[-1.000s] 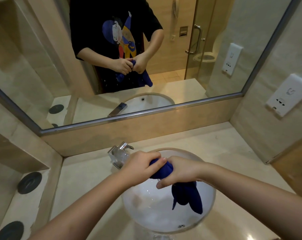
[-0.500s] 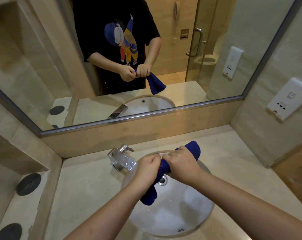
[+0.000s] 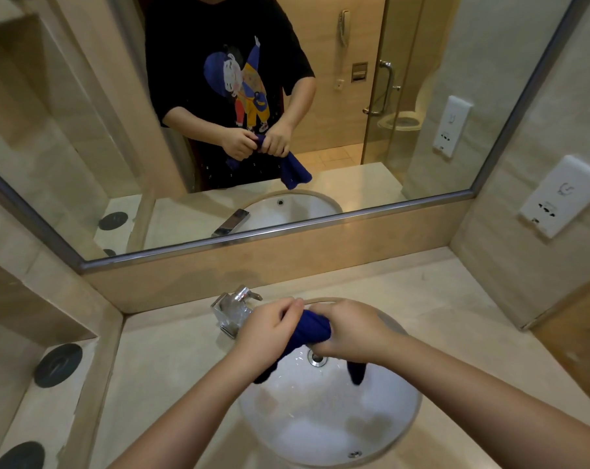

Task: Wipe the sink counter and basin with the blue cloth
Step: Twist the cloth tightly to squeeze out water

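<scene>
The blue cloth (image 3: 312, 330) is rolled into a thick twist and held over the white round basin (image 3: 324, 424). My left hand (image 3: 268, 328) grips its left part, and my right hand (image 3: 351, 330) grips its right part. One short end of the cloth hangs below each hand, above the basin's drain (image 3: 317, 358). The beige counter (image 3: 439, 309) surrounds the basin.
A chrome faucet (image 3: 234, 308) stands at the basin's back left, just beside my left hand. A big mirror (image 3: 83, 147) spans the back wall. Two black round discs (image 3: 58, 365) lie on a lower shelf at left. A white wall socket (image 3: 563, 198) is at right.
Both hands have turned on the cloth: its right end, which stuck up behind my right hand half a second ago, now hangs down under it. The hands stay over the basin.
</scene>
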Tool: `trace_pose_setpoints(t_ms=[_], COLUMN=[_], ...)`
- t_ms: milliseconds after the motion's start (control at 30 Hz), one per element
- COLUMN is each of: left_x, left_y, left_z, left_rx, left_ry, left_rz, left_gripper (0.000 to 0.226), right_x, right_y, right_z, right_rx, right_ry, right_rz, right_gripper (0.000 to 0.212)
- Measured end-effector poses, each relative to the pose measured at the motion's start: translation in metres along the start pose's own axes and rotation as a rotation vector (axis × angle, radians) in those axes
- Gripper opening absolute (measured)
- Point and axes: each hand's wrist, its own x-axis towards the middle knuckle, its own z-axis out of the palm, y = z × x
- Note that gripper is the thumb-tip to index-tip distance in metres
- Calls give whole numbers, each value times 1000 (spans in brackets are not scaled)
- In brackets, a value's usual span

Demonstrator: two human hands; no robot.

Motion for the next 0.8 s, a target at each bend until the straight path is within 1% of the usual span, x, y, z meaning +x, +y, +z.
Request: trace_pose_setpoints(t_ms=[67,167,267,333,433,500,567,667,800], left_x=[-1,-1,0,-2,-4,-3,-5,-6,-4], left_y=[5,7,-3,-9,-5,5,15,23,26], left_z=[-12,-28,-38,-42,-40,-29,-13,2,-2], left_rx=[19,6,73,117,162,198,243,241,290], left_ry=[66,145,169,116,14,-27,-2,127,190], left_rz=[80,154,140,139,103,93,109,45,82], left_gripper=[43,46,45,48,55,57,57,48,52], right_x=[-7,-17,-22,-23,-20,-16,-12,-10,-22], right_y=[-3,-4,-4,-7,-15,-23,-29,-28,-16], right_z=[-9,-12,-7,-8,-15,-17,-18,-17,-18], right_rx=[191,308,319,326,316,218,153,175,216], right_ry=[-46,-46,-33,-43,-84,-77,-57,-33,-120], right_rz=[46,88,73,57,42,27,41,45,94], right_gripper=[28,33,39,37,28,30,36,49,60])
